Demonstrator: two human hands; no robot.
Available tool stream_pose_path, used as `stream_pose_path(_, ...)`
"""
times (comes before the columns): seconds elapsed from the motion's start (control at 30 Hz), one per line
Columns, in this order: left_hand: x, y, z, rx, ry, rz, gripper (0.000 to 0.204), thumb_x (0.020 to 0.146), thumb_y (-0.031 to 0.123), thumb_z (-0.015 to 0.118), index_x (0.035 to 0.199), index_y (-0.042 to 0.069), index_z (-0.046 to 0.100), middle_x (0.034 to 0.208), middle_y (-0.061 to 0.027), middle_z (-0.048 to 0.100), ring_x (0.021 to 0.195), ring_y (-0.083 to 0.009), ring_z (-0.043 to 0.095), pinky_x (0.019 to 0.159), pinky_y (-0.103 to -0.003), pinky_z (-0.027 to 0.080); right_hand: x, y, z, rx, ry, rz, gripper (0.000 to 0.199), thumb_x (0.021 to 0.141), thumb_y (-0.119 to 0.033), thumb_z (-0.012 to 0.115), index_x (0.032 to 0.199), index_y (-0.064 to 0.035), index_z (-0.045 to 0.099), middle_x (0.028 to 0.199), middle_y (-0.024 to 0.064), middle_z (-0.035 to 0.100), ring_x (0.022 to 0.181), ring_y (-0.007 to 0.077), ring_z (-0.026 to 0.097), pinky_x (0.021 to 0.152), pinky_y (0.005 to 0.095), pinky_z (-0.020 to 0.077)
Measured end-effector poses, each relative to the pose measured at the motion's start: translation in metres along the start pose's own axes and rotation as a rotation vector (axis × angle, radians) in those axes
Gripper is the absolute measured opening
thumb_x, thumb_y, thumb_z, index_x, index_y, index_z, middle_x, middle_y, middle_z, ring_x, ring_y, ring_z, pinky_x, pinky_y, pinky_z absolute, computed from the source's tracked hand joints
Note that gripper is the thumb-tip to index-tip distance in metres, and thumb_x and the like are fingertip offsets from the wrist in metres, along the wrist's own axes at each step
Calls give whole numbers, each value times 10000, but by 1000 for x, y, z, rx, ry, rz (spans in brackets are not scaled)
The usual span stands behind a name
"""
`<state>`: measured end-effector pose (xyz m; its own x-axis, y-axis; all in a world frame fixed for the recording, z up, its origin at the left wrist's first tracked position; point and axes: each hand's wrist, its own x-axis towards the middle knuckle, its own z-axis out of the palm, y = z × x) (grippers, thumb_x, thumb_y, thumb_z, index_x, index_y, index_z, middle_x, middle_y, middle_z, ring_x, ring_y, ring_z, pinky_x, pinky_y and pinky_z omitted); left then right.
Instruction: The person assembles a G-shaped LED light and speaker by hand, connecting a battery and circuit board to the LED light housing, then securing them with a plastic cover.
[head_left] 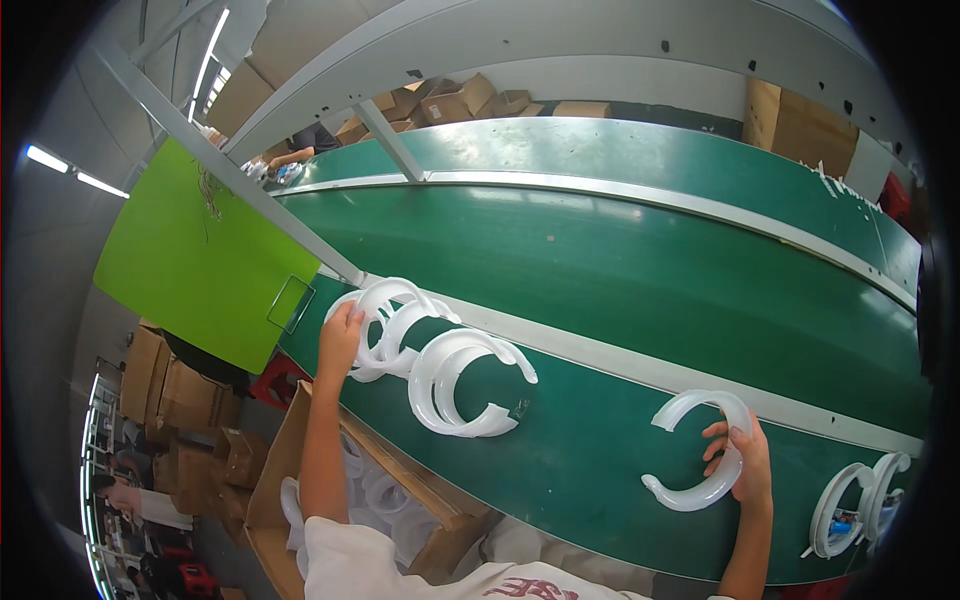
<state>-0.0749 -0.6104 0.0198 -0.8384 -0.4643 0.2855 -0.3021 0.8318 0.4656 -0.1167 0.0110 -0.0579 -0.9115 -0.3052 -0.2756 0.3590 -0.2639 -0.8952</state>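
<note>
My right hand (752, 462) grips a white C-shaped plastic shell (725, 478) by its outer curve, with the gap facing left. Over at the left, my left hand (340, 340) is closed on the edge of a white C-shaped plastic ring (385, 292) in a small overlapping group. Beside that group, more of these C-shaped shells (425, 395) lie nested on the green work surface (590, 440). The fingertips of my left hand are partly hidden behind the ring.
Two white rings (828, 510) with blue parts inside stand at the far right. Below my left forearm, a cardboard box (270, 500) holds many white pieces. A green conveyor belt (600, 255) runs behind a pale rail. A lime-green board (190, 260) and metal post (240, 180) stand left.
</note>
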Motion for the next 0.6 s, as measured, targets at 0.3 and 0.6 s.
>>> stream_pose_path(0.3, -1, -8, 39, 49, -43, -7, 284, 942, 169, 590, 1148, -14, 659, 1017, -237, 706, 960, -398, 676, 843, -429, 513, -3, 0, -1, -11, 3, 26, 445, 909, -243, 596, 1242, 19, 459, 975, 170, 651, 685, 181, 646, 489, 292, 561)
stream_pose_path(0.6, -17, 58, 2, 109, 228, 269, 288, 961, 55, 582, 1240, -12, 610, 1186, -156, 651, 1101, -285, 623, 951, -399, 490, 3, -1, -8, 268, -138, 70, 693, 838, -273, 701, 1370, 26, 372, 954, 77, 514, 779, 146, 515, 637, 314, 487)
